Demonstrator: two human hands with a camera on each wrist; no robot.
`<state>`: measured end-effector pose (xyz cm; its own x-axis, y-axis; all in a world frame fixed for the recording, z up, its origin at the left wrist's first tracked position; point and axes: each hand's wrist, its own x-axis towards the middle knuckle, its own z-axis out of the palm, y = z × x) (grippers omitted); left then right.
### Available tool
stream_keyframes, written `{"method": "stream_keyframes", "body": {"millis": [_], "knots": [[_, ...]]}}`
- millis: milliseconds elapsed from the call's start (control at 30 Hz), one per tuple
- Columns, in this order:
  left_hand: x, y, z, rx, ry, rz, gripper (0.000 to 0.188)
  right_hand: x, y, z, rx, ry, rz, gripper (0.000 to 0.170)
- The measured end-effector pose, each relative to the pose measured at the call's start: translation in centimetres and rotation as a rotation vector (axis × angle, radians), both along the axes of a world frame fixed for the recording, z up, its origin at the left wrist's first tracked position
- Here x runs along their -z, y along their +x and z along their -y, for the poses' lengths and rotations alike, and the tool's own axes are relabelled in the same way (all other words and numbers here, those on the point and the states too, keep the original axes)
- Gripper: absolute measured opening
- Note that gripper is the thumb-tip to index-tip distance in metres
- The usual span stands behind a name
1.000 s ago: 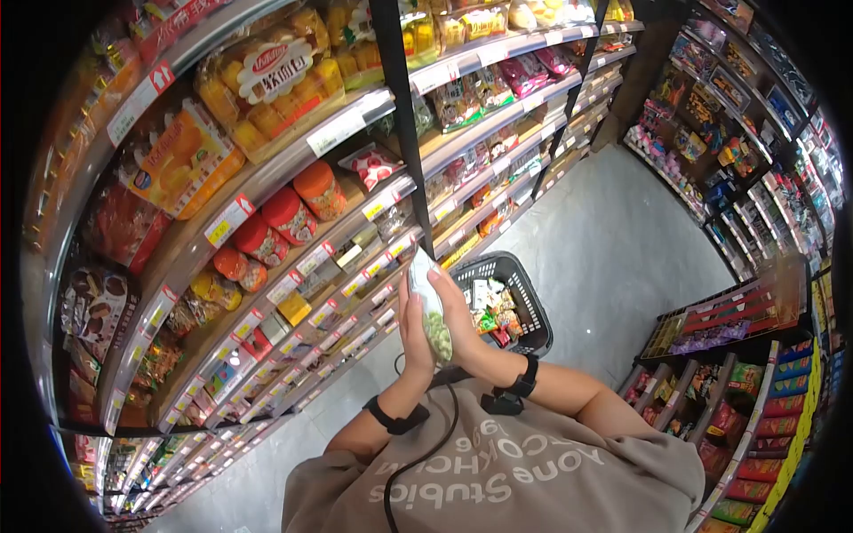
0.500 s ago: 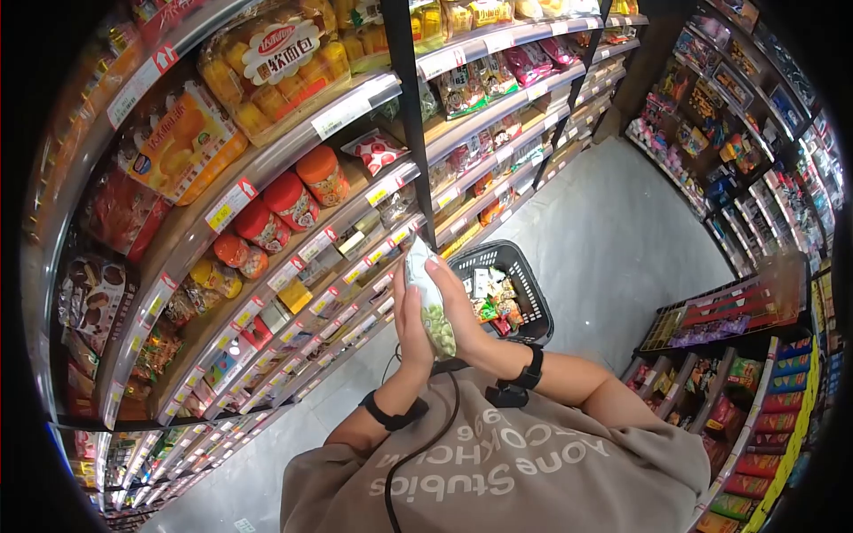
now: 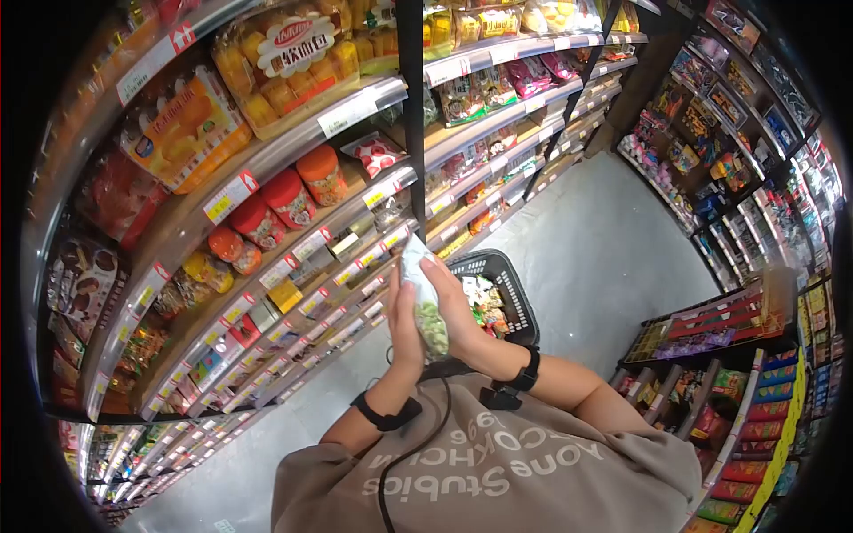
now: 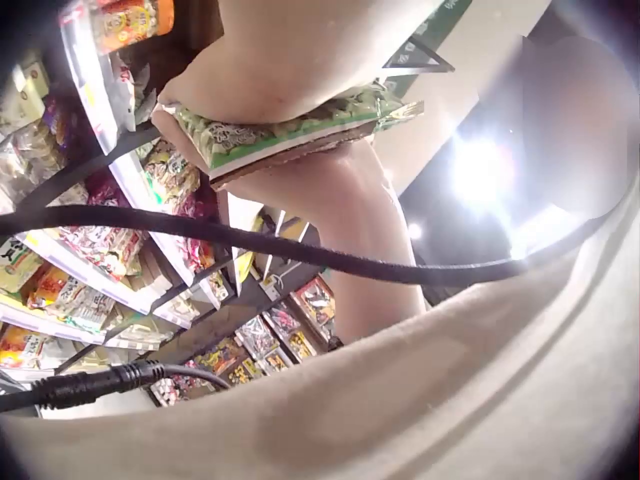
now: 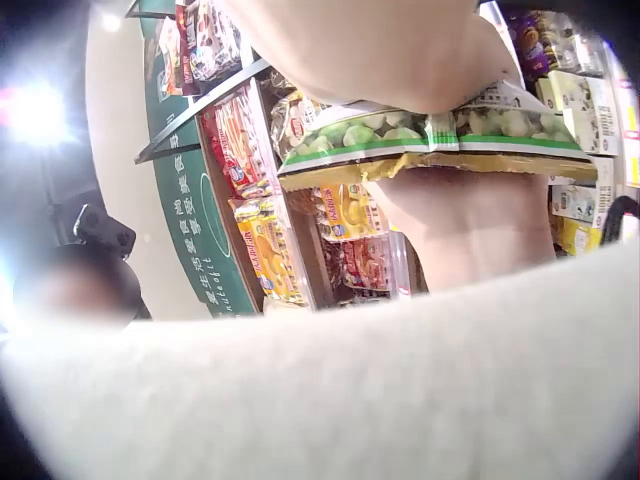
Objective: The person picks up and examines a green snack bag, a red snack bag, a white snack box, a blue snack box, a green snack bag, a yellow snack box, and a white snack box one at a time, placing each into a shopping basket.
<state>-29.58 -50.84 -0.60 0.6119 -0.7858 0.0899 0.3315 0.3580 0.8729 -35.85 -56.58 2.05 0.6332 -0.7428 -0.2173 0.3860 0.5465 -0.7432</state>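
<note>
A snack bag (image 3: 430, 327) of pale green, round pieces stands on edge between my two palms in the head view, its whitish top pointing toward the shelves. My left hand (image 3: 405, 329) lies flat along one side of it. Against the opposite side presses my right hand (image 3: 456, 311), fingers fairly straight and thumb uppermost. From the left wrist, the bag (image 4: 300, 132) appears edge-on, sandwiched between both hands. The right wrist view shows its green-and-white stripe, golden bottom seam and green pieces through a clear part of the bag (image 5: 440, 140).
Below and beyond my right hand sits a black shopping basket (image 3: 518, 289) with several packets, on the grey floor (image 3: 586, 258). Shelves of bread (image 3: 289, 62) and red-lidded jars (image 3: 289, 200) rise at the left. A snack rack (image 3: 711, 400) stands at the right. A black cable (image 3: 418, 435) crosses my shirt.
The head view has turned slightly, and hands, bag and basket sit a little further left in it. Both palms stay pressed on the bag.
</note>
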Motion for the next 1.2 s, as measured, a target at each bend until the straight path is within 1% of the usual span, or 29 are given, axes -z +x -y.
{"method": "stream_keyframes", "body": {"millis": [33,100,200,300,333,367,433,467,567,600,700,733,867,1067,1200], "knots": [[0.4,0.4,0.2,0.019,-0.044,-0.072,0.054,-1.0,0.0,-0.2,-0.017,0.005,-0.018,0.045],[0.6,1.0,0.4,0.030,-0.072,-0.286,0.052,-1.0,0.6,0.2,-0.038,0.034,-0.059,0.050],[4.0,3.9,0.7,0.168,-0.116,-0.751,0.049,-0.3,1.4,0.5,-0.030,0.045,-0.113,0.052],[3.9,6.0,0.3,0.231,-0.213,-0.893,0.048,-0.9,0.5,0.7,-0.094,-0.011,-0.244,0.055],[5.9,7.2,0.1,0.261,-0.214,-0.851,0.047,0.5,0.4,1.0,-0.145,0.028,-0.172,0.056],[6.5,7.8,-0.2,0.250,-0.210,-0.860,0.046,0.2,0.1,0.8,-0.175,0.009,-0.177,0.056],[6.8,8.5,-0.8,0.228,-0.204,-0.878,0.045,-0.9,-0.5,0.5,-0.231,-0.031,-0.190,0.056],[6.5,8.8,-1.2,0.192,-0.196,-0.851,0.045,-0.9,-0.6,0.6,-0.246,-0.026,-0.225,0.054],[5.7,8.7,-1.7,0.163,-0.206,-0.843,0.045,1.1,-1.4,1.6,-0.219,-0.047,-0.191,0.050],[5.6,8.6,-1.7,0.157,-0.212,-0.846,0.045,1.5,-1.7,2.1,-0.231,-0.055,-0.198,0.046],[5.6,8.2,-1.7,0.161,-0.232,-0.854,0.045,3.1,-2.6,3.6,-0.239,0.084,-0.202,0.043],[5.6,8.1,-1.7,0.160,-0.236,-0.856,0.045,3.6,-3.0,4.0,-0.226,0.118,-0.181,0.043],[5.3,8.1,-2.1,0.153,-0.240,-0.848,0.045,4.2,-4.5,4.8,-0.200,0.095,-0.181,0.045],[4.4,9.0,-2.8,0.124,-0.253,-0.824,0.045,5.5,-6.1,5.7,-0.179,0.190,-0.129,0.043],[3.5,9.3,-2.7,0.107,-0.266,-0.815,0.045,6.6,-7.6,6.8,-0.148,0.174,-0.109,0.043]]}}
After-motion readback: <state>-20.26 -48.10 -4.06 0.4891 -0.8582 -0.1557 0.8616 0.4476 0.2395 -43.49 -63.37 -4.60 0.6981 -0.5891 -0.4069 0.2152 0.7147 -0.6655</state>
